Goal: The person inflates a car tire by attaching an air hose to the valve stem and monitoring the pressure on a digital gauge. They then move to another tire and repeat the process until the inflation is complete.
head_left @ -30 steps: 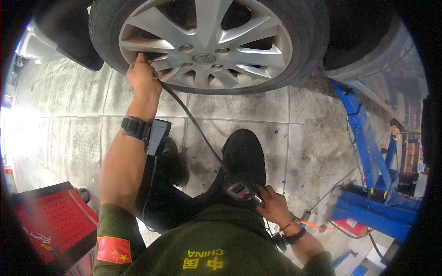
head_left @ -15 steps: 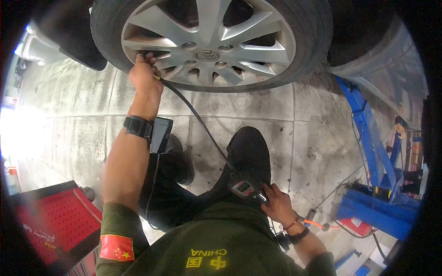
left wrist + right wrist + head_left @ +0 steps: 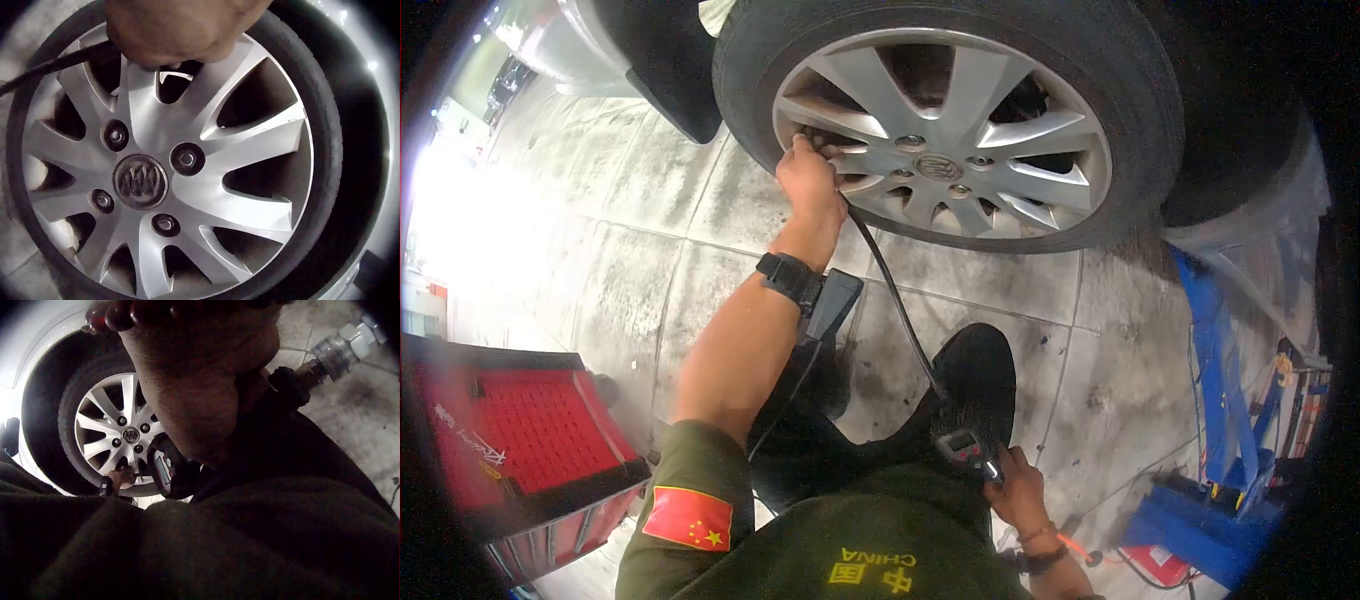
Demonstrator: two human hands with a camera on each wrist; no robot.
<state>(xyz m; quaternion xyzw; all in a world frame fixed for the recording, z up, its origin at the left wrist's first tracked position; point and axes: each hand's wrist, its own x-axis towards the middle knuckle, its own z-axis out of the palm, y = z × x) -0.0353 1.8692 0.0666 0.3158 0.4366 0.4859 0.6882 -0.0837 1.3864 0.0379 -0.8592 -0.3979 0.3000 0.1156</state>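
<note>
In the head view my left hand (image 3: 810,185) is at the lower left edge of a silver multi-spoke car wheel (image 3: 990,95), its fingertips between the spokes. It holds the end of a black air hose (image 3: 890,275); the tip is hidden by the hand. From there the hose runs down to a tire inflator (image 3: 960,443) with a small display, over my thigh. My right hand (image 3: 1018,490) grips the inflator by its handle. In the right wrist view a metal coupling (image 3: 334,355) sticks out past that hand.
A red tool cart (image 3: 530,430) stands at the left. On the right are a blue lift arm (image 3: 1215,360) and its blue base (image 3: 1190,535). An orange hose (image 3: 1080,548) runs from near my right wrist. The floor is stained tile (image 3: 730,270).
The head view has turned, so the wheel, both hands and the red cart show farther right or lower. The left hand stays at the rim and the right stays on the inflator.
</note>
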